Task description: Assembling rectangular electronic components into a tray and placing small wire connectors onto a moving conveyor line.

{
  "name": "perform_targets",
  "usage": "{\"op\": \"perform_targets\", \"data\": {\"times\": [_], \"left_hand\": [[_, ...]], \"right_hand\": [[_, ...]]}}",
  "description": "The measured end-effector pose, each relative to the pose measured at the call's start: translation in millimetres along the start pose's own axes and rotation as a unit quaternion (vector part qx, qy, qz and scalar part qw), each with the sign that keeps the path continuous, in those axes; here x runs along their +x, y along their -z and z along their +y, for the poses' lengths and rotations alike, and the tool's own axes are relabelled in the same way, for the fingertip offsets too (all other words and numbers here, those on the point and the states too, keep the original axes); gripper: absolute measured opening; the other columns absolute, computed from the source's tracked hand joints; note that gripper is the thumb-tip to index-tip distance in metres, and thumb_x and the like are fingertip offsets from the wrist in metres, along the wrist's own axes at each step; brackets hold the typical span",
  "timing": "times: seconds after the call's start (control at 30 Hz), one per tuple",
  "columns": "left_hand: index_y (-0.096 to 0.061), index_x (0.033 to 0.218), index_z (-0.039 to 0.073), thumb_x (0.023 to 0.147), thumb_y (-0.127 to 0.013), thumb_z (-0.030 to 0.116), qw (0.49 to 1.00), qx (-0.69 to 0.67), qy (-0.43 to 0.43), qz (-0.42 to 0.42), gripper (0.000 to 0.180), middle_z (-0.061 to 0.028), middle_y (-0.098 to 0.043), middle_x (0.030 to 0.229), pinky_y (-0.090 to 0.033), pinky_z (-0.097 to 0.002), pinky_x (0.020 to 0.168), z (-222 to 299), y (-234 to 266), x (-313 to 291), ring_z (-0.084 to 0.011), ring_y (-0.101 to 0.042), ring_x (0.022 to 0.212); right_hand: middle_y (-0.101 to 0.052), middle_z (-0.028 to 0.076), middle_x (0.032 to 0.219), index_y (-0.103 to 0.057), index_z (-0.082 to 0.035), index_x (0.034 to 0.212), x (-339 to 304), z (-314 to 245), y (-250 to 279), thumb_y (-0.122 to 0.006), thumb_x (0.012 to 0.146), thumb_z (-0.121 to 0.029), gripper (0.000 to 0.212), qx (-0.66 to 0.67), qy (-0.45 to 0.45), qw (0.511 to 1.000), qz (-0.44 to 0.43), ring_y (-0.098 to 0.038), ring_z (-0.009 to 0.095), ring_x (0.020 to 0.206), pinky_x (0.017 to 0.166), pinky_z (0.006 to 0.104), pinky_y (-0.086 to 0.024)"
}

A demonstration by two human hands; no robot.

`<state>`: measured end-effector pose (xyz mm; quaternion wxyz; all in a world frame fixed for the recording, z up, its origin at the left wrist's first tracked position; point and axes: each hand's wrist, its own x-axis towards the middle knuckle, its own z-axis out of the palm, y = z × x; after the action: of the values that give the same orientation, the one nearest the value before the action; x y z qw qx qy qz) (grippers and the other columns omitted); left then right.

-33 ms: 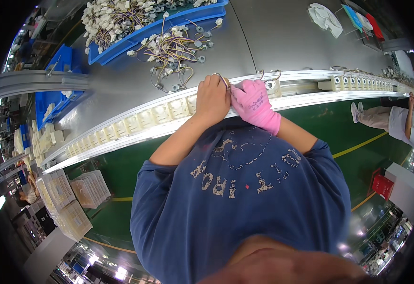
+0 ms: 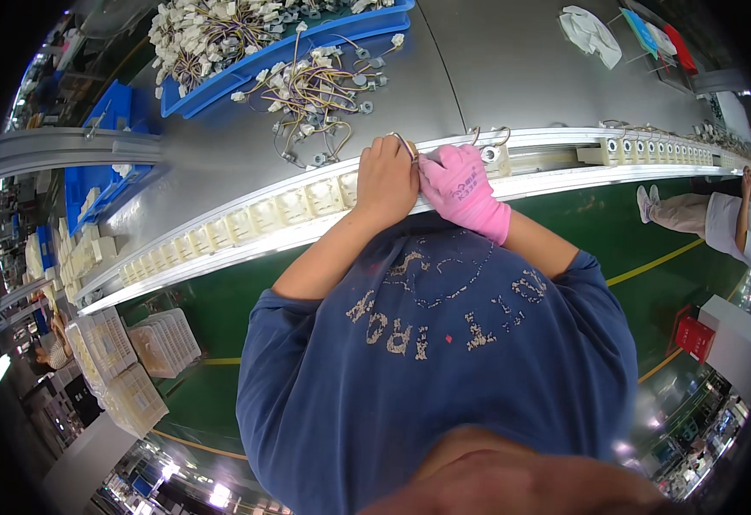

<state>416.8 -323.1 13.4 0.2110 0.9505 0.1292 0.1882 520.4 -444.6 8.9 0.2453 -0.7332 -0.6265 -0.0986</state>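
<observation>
My bare left hand and my right hand in a pink glove meet over the metal rail track in front of me. Both have curled fingers, pressed close together. A looped wire rises between them; the part they close around is hidden by the fingers. Left of my hands runs a row of cream plastic housings in the track. Right beside the glove sits a housing with a round fitting, with looped wires above it.
Beyond the rail, a pile of wires with white connectors lies by a full blue tray. A white cloth is at the far right. Stacked crates stand at the left; another person works at the right.
</observation>
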Motion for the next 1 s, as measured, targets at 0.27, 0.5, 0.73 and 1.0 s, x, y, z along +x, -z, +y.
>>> {"op": "perform_targets", "data": {"times": [0.27, 0.5, 0.73, 1.0], "left_hand": [[-0.055, 0.088, 0.003, 0.074, -0.056, 0.010, 1.000, -0.011, 0.022, -0.003, 0.016, -0.0123, -0.048, 0.090, -0.035, -0.0402, 0.073, 2, 1, 0, -0.0294, -0.047, 0.087], [-0.056, 0.087, 0.003, 0.072, -0.055, 0.008, 1.000, 0.006, 0.011, -0.025, 0.017, -0.0126, -0.050, 0.090, -0.037, -0.0397, 0.075, 2, 2, 6, -0.0296, -0.047, 0.087], [-0.061, 0.083, 0.003, 0.070, -0.058, 0.007, 0.997, 0.051, -0.049, -0.039, 0.014, -0.0108, -0.054, 0.080, -0.041, -0.0384, 0.070, -3, -2, 7, -0.0280, -0.051, 0.081], [-0.062, 0.083, 0.005, 0.074, -0.064, 0.012, 0.998, -0.052, 0.017, 0.027, 0.011, -0.0086, -0.052, 0.080, -0.041, -0.0380, 0.070, -7, -3, 1, -0.0277, -0.050, 0.081]], "right_hand": [[-0.050, 0.008, 0.076, -0.059, -0.008, 0.089, 1, 5, -4, -0.060, 0.073, -0.020, 0.019, 0.034, 0.023, 0.999, 0.015, -0.053, 0.026, 0.070, 0.065, 0.0391, -0.037], [-0.053, 0.007, 0.085, -0.057, -0.007, 0.098, 32, 20, 30, -0.059, 0.074, -0.016, 0.026, 0.087, 0.051, 0.977, -0.187, -0.051, 0.027, 0.074, 0.069, 0.0418, -0.039], [-0.060, 0.014, 0.088, -0.050, -0.007, 0.098, 79, 36, 42, -0.055, 0.079, -0.019, 0.024, 0.031, 0.219, 0.960, -0.171, -0.059, 0.032, 0.082, 0.075, 0.0417, -0.044], [-0.063, 0.014, 0.076, -0.045, -0.005, 0.102, 78, 29, 48, -0.057, 0.079, -0.017, 0.029, 0.047, 0.038, 0.891, -0.450, -0.063, 0.034, 0.072, 0.065, 0.0424, -0.049]]}}
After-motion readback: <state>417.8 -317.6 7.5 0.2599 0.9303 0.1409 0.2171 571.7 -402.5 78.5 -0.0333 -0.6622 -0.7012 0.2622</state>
